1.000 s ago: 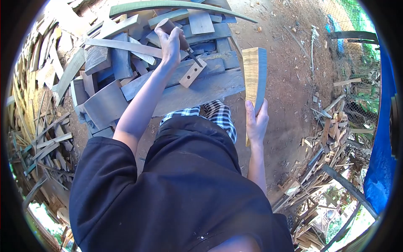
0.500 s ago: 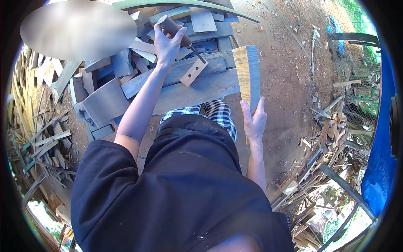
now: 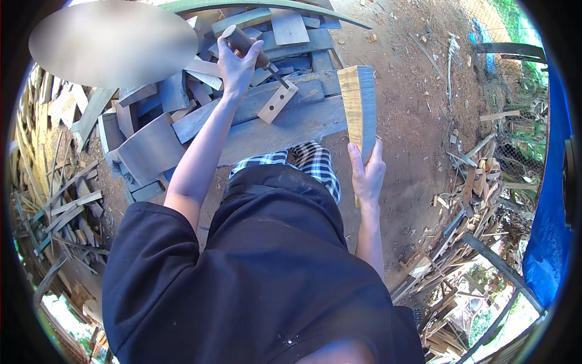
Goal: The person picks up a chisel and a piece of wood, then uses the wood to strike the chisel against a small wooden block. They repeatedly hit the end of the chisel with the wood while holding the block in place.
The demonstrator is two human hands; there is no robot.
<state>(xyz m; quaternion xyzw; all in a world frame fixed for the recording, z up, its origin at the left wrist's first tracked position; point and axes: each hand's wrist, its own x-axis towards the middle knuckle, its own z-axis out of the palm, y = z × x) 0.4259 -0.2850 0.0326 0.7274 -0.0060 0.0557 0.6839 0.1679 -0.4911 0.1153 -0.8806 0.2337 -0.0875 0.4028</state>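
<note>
My left hand (image 3: 236, 65) is closed around the thick wooden handle of a chisel (image 3: 247, 45). The chisel leans, its metal blade running down to the upper end of a small light wooden block (image 3: 277, 103). Two dark round holes show in that block, which lies on a long grey plank (image 3: 285, 130) in front of my knees. Off to the right, my right hand (image 3: 368, 173) grips the lower part of a wooden mallet-like club (image 3: 357, 103), holding it upright. The club is broad at the top and apart from the chisel.
Offcuts and boards (image 3: 151, 148) are heaped around the plank. A long curved strip of wood (image 3: 267, 7) crosses the far side. Scrap wood (image 3: 66, 212) lies at left and more scrap (image 3: 479, 188) at right, near a blue tarp (image 3: 548, 230). Bare earth (image 3: 406, 121) lies beyond the club.
The chisel, block and left hand appear slightly farther left, along with the surrounding boards. Both hands keep their grips, and the club stays upright.
</note>
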